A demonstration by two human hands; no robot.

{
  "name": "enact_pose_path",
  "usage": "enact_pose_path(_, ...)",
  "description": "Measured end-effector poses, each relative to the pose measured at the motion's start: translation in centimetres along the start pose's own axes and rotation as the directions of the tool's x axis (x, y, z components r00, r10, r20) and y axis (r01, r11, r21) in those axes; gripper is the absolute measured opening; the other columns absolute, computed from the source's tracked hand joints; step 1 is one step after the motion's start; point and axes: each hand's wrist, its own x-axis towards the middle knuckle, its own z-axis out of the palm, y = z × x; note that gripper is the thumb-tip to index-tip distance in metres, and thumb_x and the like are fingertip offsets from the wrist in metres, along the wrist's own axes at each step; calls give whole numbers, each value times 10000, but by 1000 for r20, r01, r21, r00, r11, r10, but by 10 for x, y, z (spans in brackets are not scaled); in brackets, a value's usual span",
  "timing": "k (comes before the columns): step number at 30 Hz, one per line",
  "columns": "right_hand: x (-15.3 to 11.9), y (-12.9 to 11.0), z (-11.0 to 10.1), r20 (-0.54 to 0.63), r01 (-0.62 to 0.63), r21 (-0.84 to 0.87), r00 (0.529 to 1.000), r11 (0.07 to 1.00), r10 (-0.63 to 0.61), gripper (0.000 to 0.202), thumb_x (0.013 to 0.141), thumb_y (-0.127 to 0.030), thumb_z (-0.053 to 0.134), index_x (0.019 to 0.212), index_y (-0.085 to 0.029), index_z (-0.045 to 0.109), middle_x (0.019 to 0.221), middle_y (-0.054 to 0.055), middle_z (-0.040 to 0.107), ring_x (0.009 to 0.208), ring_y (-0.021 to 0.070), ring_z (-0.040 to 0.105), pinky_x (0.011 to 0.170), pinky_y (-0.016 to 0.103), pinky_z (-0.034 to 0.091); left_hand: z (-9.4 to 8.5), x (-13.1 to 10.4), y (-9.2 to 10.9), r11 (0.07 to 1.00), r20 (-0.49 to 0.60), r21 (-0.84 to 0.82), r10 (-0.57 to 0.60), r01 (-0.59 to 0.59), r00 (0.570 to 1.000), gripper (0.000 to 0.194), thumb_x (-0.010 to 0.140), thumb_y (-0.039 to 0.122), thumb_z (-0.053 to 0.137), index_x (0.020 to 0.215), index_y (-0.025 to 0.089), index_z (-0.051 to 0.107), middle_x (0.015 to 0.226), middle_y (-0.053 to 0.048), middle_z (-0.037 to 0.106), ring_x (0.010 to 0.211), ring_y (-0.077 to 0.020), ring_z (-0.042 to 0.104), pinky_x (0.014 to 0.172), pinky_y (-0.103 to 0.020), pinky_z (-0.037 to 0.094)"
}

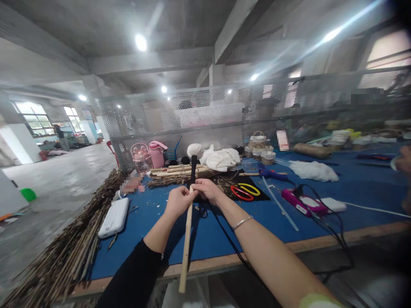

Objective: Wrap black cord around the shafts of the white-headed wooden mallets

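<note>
A pale wooden stick (186, 244) stands upright in front of me, its lower end over the table's front edge. At its top is a rounded white cloth head (195, 150), with a black wrapped section (193, 169) below it. My left hand (178, 201) is closed round the stick, thumb and fingers pinching it just under the black part. From the other side my right hand (207, 191) pinches the same spot, its fingertips partly hidden. Scissors with red and yellow handles (245, 192) lie right of my hands. Behind them are a bundle of sticks (180, 172) and white cloth (221, 158).
A white power bank (114, 218) and dry twigs (73, 252) lie at left. A blue glue gun (271, 172), purple power strip (303, 202) with cables and a plastic bag (314, 170) are at right. A perforated metal screen (173, 115) stands behind. Another person's hand (403, 169) shows at far right.
</note>
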Motion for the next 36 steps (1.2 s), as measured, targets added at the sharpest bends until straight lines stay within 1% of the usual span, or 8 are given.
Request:
enact_pose_path(3, -1, 0, -1, 24, -7, 31, 1000, 999, 6, 238, 687, -356, 647, 690, -145, 536, 387, -97, 325, 300, 23, 185, 301, 191, 83, -2, 1, 3, 1000, 25, -12, -23, 23, 999, 375, 634, 499, 617, 512, 166, 495, 433, 30, 463, 426, -86, 379, 449, -214, 259)
enact_pose_path(11, -4, -3, -4, 138, -71, 205, 989, 976, 42, 331, 676, -393, 675, 855, -139, 559, 393, -128, 247, 326, 24, 117, 319, 171, 65, -2, 1, 5, 969, 181, -246, 6, 39, 984, 426, 705, 553, 540, 568, 153, 493, 451, 45, 408, 407, -65, 341, 418, -203, 251)
enact_pose_path(16, -4, -4, -3, 140, -59, 205, 990, 977, 30, 320, 667, -395, 677, 799, -140, 536, 448, -78, 438, 315, 12, 176, 321, 169, 80, 0, 1, 0, 902, 330, -393, -45, 180, 943, 421, 748, 553, 479, 727, 138, 550, 514, 14, 497, 405, -101, 443, 423, -223, 321)
enact_pose_path(18, -3, -4, -2, 114, -36, 162, 993, 986, 17, 301, 668, -388, 673, 731, -142, 514, 462, -61, 473, 309, 13, 198, 315, 177, 81, 0, 1, -1, 921, 311, -345, -70, 181, 948, 424, 754, 543, 467, 734, 132, 570, 515, 6, 508, 414, -107, 451, 434, -227, 330)
enact_pose_path(21, -2, -3, -2, 79, -17, 101, 997, 995, 9, 284, 666, -373, 670, 675, -143, 504, 394, -93, 364, 301, 18, 178, 310, 186, 78, -1, 1, -2, 986, 131, -168, 4, 18, 991, 400, 710, 524, 538, 628, 134, 569, 493, 20, 479, 454, -88, 414, 462, -210, 305)
enact_pose_path(23, -1, -2, -3, 65, -9, 61, 998, 998, 5, 277, 672, -374, 661, 668, -136, 519, 380, -100, 321, 300, 20, 180, 310, 190, 81, -1, 1, -3, 995, 67, -83, 52, -47, 996, 381, 659, 508, 602, 578, 141, 540, 489, 32, 469, 470, -79, 393, 470, -201, 288)
enact_pose_path(27, 0, 1, -5, 80, 0, 26, 997, 1000, -2, 283, 689, -391, 645, 669, -135, 526, 391, -90, 340, 302, 23, 193, 309, 197, 83, -2, 1, -2, 997, 124, -82, 6, 4, 992, 376, 642, 501, 617, 569, 149, 508, 463, 46, 449, 442, -70, 363, 446, -197, 260)
enact_pose_path(36, -1, 0, -8, 106, 6, 127, 994, 992, -19, 303, 707, -408, 652, 676, -153, 490, 400, -99, 336, 310, 25, 195, 304, 183, 123, 0, 1, 2, 904, 240, -401, -56, 151, 969, 447, 690, 567, 576, 680, 120, 574, 477, 32, 475, 411, -61, 377, 426, -198, 275)
